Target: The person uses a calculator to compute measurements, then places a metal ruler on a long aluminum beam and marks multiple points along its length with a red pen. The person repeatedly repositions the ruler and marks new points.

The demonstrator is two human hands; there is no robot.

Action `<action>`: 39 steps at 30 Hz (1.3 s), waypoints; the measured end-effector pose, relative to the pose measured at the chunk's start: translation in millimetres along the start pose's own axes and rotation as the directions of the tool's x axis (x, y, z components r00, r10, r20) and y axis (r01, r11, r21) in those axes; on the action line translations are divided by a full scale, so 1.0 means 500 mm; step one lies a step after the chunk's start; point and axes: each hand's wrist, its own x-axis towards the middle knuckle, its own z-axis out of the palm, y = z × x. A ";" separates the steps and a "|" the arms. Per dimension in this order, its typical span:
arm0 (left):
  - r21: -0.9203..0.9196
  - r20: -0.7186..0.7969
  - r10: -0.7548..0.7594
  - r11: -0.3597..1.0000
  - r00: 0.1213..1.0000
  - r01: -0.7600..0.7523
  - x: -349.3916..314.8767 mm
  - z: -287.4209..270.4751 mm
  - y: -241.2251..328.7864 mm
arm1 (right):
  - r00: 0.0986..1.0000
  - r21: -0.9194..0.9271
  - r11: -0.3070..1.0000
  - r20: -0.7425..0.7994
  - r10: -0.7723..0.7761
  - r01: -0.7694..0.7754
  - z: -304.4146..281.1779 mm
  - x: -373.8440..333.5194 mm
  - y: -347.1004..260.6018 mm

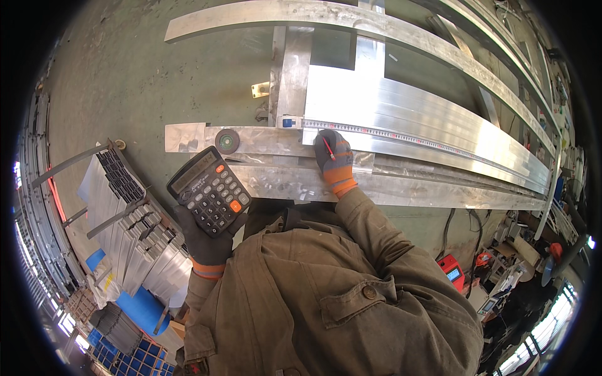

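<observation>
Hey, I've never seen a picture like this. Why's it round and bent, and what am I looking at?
There's no machine here, only a person in a brown jacket. This single picture comes from a wide camera worn on that person's head, looking down, so straight edges curve toward the rim. The gloved left hand holds a black calculator. The gloved right hand is at the near edge of some bright metal strips, with what looks like a red pen in its grip. A tape measure is pulled out along the strips, and a round disc lies on a metal bar.
</observation>
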 end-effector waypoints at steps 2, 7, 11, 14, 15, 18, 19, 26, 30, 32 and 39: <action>0.074 0.007 0.010 0.997 1.000 -0.010 0.003 -0.007 -0.005 | 1.000 0.006 1.000 0.017 0.026 -0.026 -0.001 0.000 -0.001; 0.013 -0.005 -0.036 0.999 0.999 0.036 0.005 -0.013 0.000 | 1.000 -0.019 1.000 0.004 0.001 -0.001 -0.005 -0.001 -0.005; -0.133 0.012 -0.068 0.989 0.998 0.069 0.000 0.005 0.009 | 1.000 -0.030 0.999 0.017 0.018 -0.017 -0.007 -0.002 -0.007; -0.168 -0.022 -0.060 0.984 0.998 0.055 -0.004 0.022 0.010 | 0.998 0.031 0.998 0.030 0.055 -0.056 -0.008 0.000 -0.005; -0.066 -0.037 -0.015 0.998 0.999 0.012 -0.004 0.027 0.010 | 0.998 0.046 0.997 0.028 0.063 -0.064 -0.008 0.001 -0.005; -0.003 -0.067 0.009 1.000 0.998 -0.009 -0.004 0.037 0.010 | 0.996 0.060 0.995 0.020 0.083 -0.084 -0.006 0.004 -0.006; -0.075 -0.077 -0.013 0.997 0.997 0.008 -0.004 0.039 0.011 | 0.996 0.042 0.995 0.020 0.087 -0.088 -0.006 0.004 -0.008; -0.178 -0.073 -0.050 0.983 0.996 0.036 -0.010 0.051 0.016 | 0.984 0.096 0.979 0.023 0.178 -0.179 -0.053 -0.003 -0.038; 0.488 0.106 0.212 0.840 0.972 -0.236 -0.001 0.058 0.005 | 0.980 0.309 0.938 -0.070 0.185 -0.155 -0.120 0.027 -0.096; 0.457 0.183 0.201 0.849 0.962 -0.264 0.001 0.061 0.006 | 0.942 0.429 0.843 0.072 0.327 -0.325 -0.161 0.054 -0.146; -0.218 0.196 -0.179 0.951 0.964 0.220 -0.009 0.087 -0.014 | 0.872 0.589 0.710 0.484 0.073 -0.386 -0.259 0.041 -0.355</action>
